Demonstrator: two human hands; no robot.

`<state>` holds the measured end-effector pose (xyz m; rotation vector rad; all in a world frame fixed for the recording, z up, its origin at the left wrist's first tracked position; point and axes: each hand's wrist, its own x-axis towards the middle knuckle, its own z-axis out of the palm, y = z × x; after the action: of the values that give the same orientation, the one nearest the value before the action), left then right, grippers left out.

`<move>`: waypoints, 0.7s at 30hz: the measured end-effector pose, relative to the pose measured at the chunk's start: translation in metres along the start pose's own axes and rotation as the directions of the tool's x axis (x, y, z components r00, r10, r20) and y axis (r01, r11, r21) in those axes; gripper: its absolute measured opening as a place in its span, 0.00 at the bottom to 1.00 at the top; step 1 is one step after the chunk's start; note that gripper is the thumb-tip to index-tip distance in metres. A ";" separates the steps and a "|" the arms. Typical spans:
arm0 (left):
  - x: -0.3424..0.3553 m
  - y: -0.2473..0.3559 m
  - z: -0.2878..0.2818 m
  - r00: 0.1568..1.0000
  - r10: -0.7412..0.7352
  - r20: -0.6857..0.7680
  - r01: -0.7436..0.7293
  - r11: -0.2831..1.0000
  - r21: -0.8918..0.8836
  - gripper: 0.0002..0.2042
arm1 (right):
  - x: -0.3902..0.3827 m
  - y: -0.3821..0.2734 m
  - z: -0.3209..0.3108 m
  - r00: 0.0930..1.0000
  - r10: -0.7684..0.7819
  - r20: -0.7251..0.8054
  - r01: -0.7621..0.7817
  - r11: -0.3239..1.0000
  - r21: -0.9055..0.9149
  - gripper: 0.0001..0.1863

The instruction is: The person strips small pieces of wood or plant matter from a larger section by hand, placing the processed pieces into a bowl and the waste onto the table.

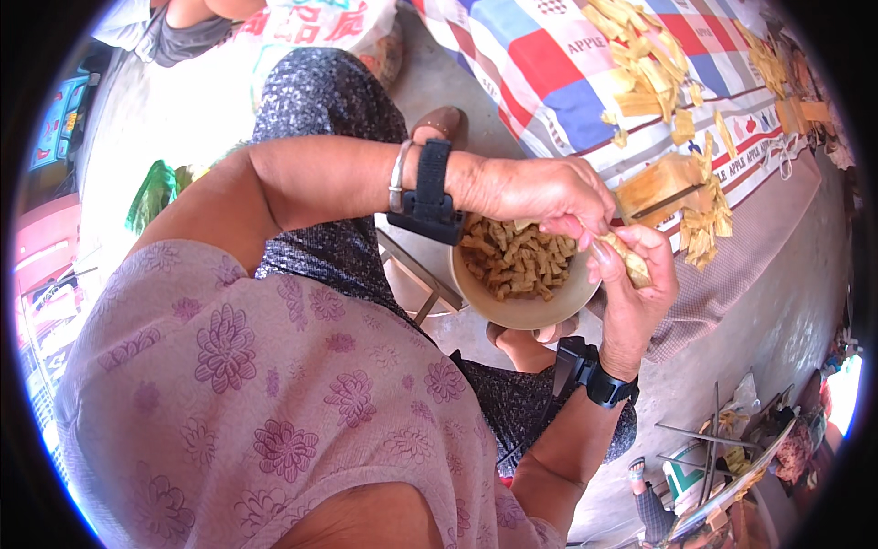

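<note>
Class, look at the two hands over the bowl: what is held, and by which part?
The right hand cups a small tan bundle around its middle; the left hand pinches its upper end.

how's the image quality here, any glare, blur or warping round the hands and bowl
Head view: hands and bowl sharp in even daylight; the checked cloth and its edges bend toward the rim; the far right edge is blown out; black fisheye corners.

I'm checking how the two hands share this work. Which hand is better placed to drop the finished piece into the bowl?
Probably the left hand. It hovers right over the bowl of tan pieces, its fingertips pinching the end of the piece. The right hand grips the piece out past the bowl's rim.
</note>
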<state>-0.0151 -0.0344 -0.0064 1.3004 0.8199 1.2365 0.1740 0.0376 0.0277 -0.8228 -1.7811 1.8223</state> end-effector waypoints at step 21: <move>-0.008 -0.005 -0.015 1.000 -0.031 -0.003 0.031 0.995 0.092 0.05 | 0.002 -0.007 0.001 0.992 -0.118 -0.046 0.111 0.985 -0.131 0.10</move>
<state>-0.0298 -0.0376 -0.0150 1.3561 0.9039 1.1873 0.1712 0.0389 0.0340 -0.7919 -1.8865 1.6116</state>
